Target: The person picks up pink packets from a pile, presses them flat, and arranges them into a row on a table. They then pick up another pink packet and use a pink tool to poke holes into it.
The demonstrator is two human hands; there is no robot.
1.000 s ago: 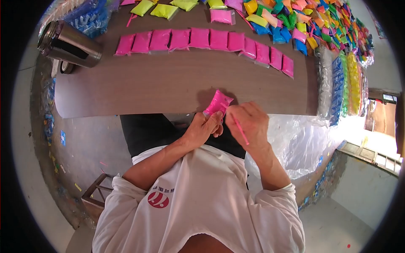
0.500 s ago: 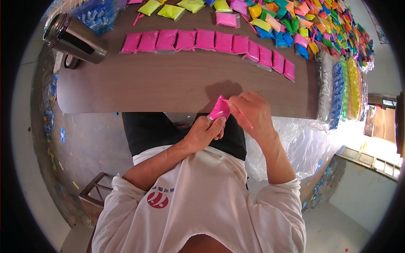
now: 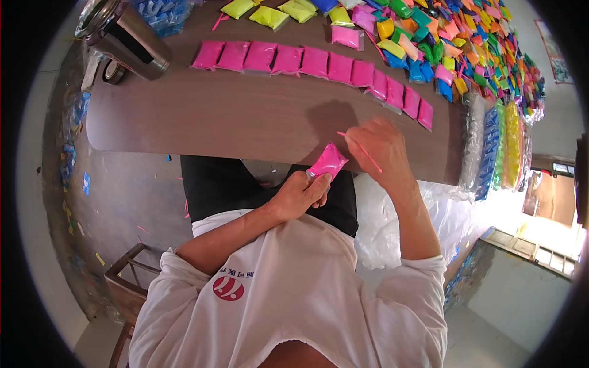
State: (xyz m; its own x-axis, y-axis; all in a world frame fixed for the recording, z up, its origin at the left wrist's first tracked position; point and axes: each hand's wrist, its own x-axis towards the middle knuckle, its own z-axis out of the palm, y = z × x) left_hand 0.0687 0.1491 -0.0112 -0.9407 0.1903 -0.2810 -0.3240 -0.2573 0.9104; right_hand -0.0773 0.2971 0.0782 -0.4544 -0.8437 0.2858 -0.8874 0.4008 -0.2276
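Note:
My left hand (image 3: 299, 196) is closed around the lower end of a small clear packet filled with pink material (image 3: 328, 161), at the table's front edge. The packet is tilted, its upper end pointing up and right. Just right of it and apart from it, my right hand (image 3: 379, 150) is closed on a thin pink stick (image 3: 367, 153), which slants across the fingers. Beyond both hands, several similar pink packets (image 3: 315, 62) lie side by side in a curved row on the brown table (image 3: 233, 116).
A steel flask (image 3: 132, 46) stands at the back left beside a dark round lid (image 3: 113, 72). Many coloured packets (image 3: 442, 37) are heaped at the back right. Strips of bagged packets (image 3: 491, 147) hang over the right edge. Yellow packets (image 3: 269, 17) lie behind the row.
My right hand has moved right, away from the packet, with the pink stick still in it. The packet in my left hand has tipped to the right. The camera view has shifted slightly.

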